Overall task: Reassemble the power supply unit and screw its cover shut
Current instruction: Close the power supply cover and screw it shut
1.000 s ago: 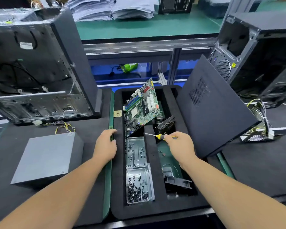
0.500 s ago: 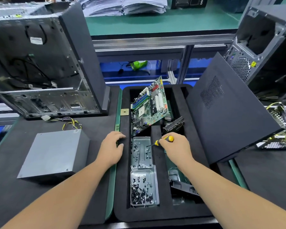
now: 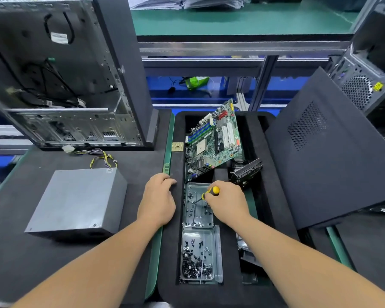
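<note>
Power supply unit [image 3: 76,202], a closed grey metal box, lies flat on the dark mat [image 3: 27,252] at the left, with its yellow and black cables [image 3: 102,158] trailing from its far side; neither hand touches it. Just right of it the left hand [image 3: 157,200] rests palm down on the left rim of the black foam tray [image 3: 278,210], fingers loosely bent and holding nothing; the right hand [image 3: 228,204] grips a screwdriver [image 3: 210,192] with a yellow and black handle, fingers curled round it, the shaft pointing down and left into the upper clear plastic box [image 3: 198,206], which holds a few scattered screws; whether the tip touches a screw is hard to tell. A second clear box [image 3: 199,255], just nearer the person, holds a heap of dark screws. Beyond both boxes a green motherboard [image 3: 213,141] stands tilted in the tray, and a black component [image 3: 247,172] lies beside it to the right; a small square CPU chip [image 3: 177,147] sits on the tray's left rim. An open computer case [image 3: 60,85] stands at the far left; a dark perforated side panel [image 3: 327,152] leans at the right, with another case [image 3: 367,70] behind it.
</note>
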